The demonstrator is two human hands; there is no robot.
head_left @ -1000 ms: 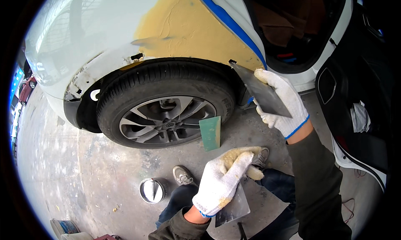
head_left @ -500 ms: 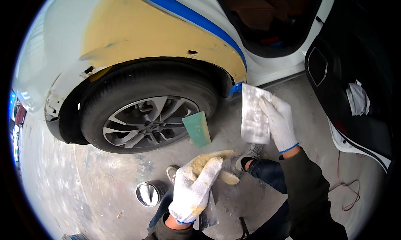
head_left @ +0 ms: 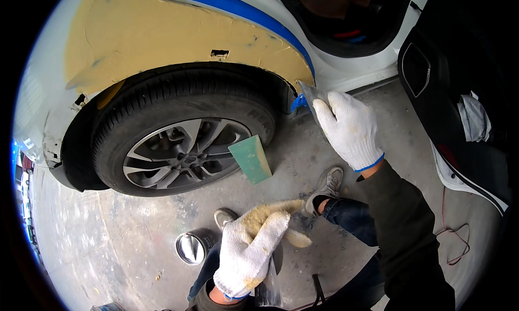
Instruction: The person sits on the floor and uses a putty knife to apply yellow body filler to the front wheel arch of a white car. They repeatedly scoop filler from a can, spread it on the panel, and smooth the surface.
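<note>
In my gloved right hand [head_left: 351,127] is a thin rectangular metal putty spreader [head_left: 312,99], pinched between thumb and fingers and seen almost edge-on. Its far end meets the lower rear corner of the fender [head_left: 162,35], which is coated in tan filler. Blue tape [head_left: 299,102] hangs just below that corner. My gloved left hand [head_left: 248,251], stained with filler, is curled low in front of my legs. From beneath it a flat scraper blade [head_left: 270,289] sticks out; its grip is hidden by the hand.
A green flat sheet [head_left: 251,159] leans on the wheel [head_left: 186,154]. An opened can [head_left: 194,246] stands on the floor by my left foot. The open car door [head_left: 448,116], with a crumpled grey wad in it, is at right; a thin hose [head_left: 454,240] lies below.
The spreader has turned from flat-on to edge-on, and my right hand has moved up and slightly left, to the fender corner. My left hand stays nearly in place. The view has shifted slightly.
</note>
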